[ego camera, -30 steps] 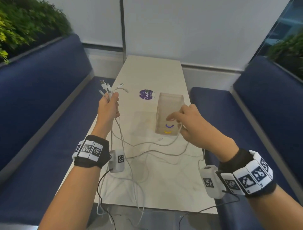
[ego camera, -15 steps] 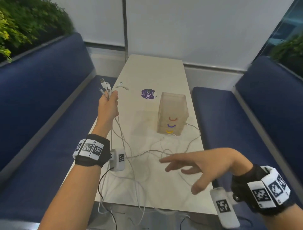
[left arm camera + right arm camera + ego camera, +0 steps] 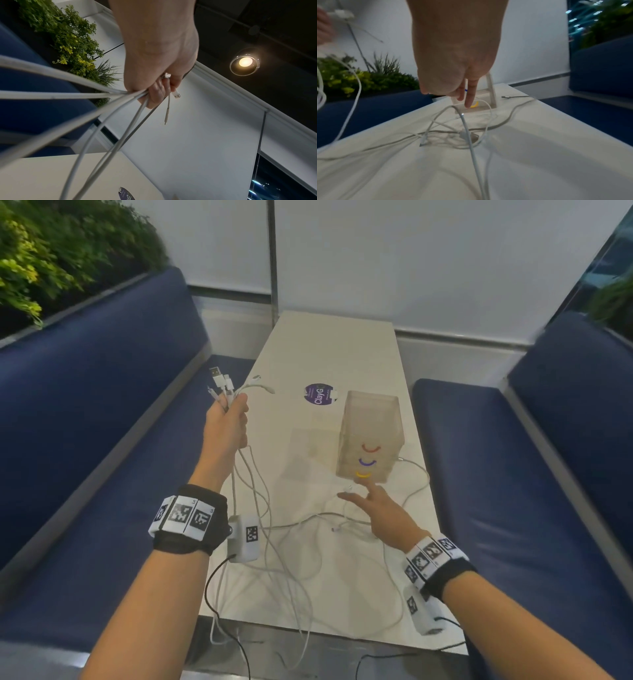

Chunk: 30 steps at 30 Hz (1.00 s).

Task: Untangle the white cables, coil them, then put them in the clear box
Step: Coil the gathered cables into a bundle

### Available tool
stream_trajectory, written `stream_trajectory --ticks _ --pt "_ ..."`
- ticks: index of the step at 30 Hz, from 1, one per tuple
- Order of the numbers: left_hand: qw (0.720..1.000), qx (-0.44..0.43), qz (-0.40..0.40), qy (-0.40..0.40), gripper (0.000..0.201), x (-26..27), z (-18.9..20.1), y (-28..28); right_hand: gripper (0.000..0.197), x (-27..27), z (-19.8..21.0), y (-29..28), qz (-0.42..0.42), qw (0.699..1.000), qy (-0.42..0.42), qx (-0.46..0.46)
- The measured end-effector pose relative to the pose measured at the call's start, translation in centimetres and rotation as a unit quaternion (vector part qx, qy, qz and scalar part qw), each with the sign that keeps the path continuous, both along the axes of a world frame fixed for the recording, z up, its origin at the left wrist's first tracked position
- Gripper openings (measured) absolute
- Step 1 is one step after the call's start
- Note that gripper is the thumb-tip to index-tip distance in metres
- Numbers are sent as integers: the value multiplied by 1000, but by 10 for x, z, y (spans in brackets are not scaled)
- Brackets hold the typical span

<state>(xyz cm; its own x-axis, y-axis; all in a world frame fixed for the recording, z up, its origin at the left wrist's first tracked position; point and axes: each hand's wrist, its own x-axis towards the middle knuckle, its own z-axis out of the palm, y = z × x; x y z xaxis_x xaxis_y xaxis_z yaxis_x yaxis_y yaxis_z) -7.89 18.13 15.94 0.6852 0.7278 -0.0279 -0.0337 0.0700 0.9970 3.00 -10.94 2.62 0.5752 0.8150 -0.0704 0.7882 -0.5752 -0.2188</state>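
Note:
My left hand [image 3: 227, 419] is raised over the table's left edge and grips a bunch of white cables [image 3: 251, 484] near their plug ends [image 3: 221, 381]; the strands hang down and trail across the table. The left wrist view shows the fingers [image 3: 155, 94] curled round the cable bunch [image 3: 109, 93]. My right hand [image 3: 371, 505] hovers low over loose cable loops [image 3: 318, 518] in front of the clear box [image 3: 371, 436], fingers straight, holding nothing. In the right wrist view its fingers [image 3: 471, 94] point down toward a cable end [image 3: 462, 115] near the box [image 3: 490, 89].
The narrow white table [image 3: 335, 347] runs away from me between two blue benches [image 3: 102, 412], [image 3: 513, 474]. A purple round sticker [image 3: 318, 395] lies beyond the box. Some cable hangs over the near table edge [image 3: 298, 642]. Plants [image 3: 51, 251] stand behind the left bench.
My right hand left the box, swung down toward me, and has now moved forward again to the cables just in front of the box. The left hand kept holding its bunch.

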Motion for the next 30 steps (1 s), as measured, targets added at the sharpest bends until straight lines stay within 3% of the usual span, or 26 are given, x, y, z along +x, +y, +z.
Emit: stream_trajectory --ticks 2,4,8,9,12,15,17,19,21,23,25,30 --pt "1000 -1 -11 -2 21 -1 0 -1 92 9 -3 15 65 993 -72 -69" --pt "1000 0 -21 -1 23 -3 1 -3 81 16 -3 25 133 976 -104 -138" --pt "1000 -6 -30 2 23 -9 3 -4 16 26 2 44 197 956 -123 -179" --pt "999 -8 -32 0 23 -11 4 -3 10 30 6 47 183 961 -120 -169" --pt "999 -8 -45 -1 30 -15 5 -4 26 38 38 51 94 989 -20 -109" --pt "998 1 -68 1 31 -14 3 -13 36 41 82 51 -1 993 111 40" --pt "996 6 -84 -2 33 -10 2 -22 36 32 111 55 -43 968 188 158" --pt "995 -1 -100 -3 31 -5 3 -32 33 17 132 60 -66 911 289 287" --pt "991 -31 -126 5 34 4 5 -42 29 0 146 67 -52 863 363 349" --pt "982 -98 -160 9 41 12 9 -50 28 -13 148 75 -23 868 361 340" --pt "973 -133 -190 -6 45 17 13 -58 27 -25 148 82 -3 899 322 295" --pt "985 -25 -169 -10 24 14 20 -64 18 -38 154 81 26 927 282 245"
